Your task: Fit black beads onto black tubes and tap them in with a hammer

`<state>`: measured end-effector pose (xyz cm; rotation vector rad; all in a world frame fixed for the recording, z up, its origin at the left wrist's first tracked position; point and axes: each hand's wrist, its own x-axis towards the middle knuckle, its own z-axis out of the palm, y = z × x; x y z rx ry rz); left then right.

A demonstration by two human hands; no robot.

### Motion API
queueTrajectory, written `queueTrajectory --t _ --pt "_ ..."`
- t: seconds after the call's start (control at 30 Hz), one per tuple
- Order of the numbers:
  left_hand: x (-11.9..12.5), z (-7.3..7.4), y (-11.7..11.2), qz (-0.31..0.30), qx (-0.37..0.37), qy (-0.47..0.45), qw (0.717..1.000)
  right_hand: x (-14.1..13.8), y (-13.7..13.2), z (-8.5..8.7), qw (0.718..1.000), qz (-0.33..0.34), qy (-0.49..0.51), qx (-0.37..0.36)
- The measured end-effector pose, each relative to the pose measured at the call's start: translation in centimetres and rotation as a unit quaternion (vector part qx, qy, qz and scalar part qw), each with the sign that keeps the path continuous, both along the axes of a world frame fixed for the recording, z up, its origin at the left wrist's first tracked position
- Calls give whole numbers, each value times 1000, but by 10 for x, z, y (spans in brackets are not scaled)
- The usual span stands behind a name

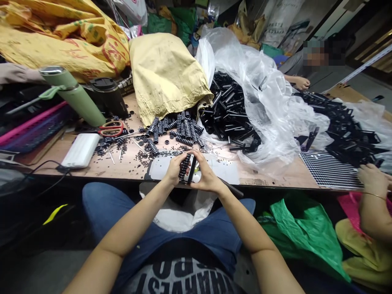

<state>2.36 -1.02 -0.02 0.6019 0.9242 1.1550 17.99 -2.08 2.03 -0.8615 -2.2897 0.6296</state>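
Note:
My left hand (174,170) is closed around a black ridged roller with pale dots (184,167), held upright over the table's front edge. Close beside it, a slim black plastic piece (192,169) stands in the curled fingers of my right hand (206,174). The fingertips of both hands nearly meet at the top of these parts. Whether the two parts are joined I cannot tell. Under my hands lies a pale flat sheet (219,168). Just beyond are a heap of similar rollers (183,127) and scattered small black rings (141,157).
A yellow sack (168,73) stands behind the rollers. Right of it, a clear plastic bag (269,110) holds black plastic parts (228,106). At left are a white box (80,151), scissors (112,128), a green flask (73,96) and a dark cup (110,96). A co-worker's hand (372,179) is at right.

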Motion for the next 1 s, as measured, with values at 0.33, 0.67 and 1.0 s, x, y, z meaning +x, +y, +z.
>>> queueTrajectory --t 0.33,0.67,1.0 --pt "10 17 -11 39 -19 40 998 -9 0 -14 1000 6 20 5" --pt "-6 -16 -5 -12 73 253 965 -32 3 -38 994 -95 -42 -40" --pt "-33 -74 -9 -99 466 665 576 34 -27 -48 898 -349 -269 13"
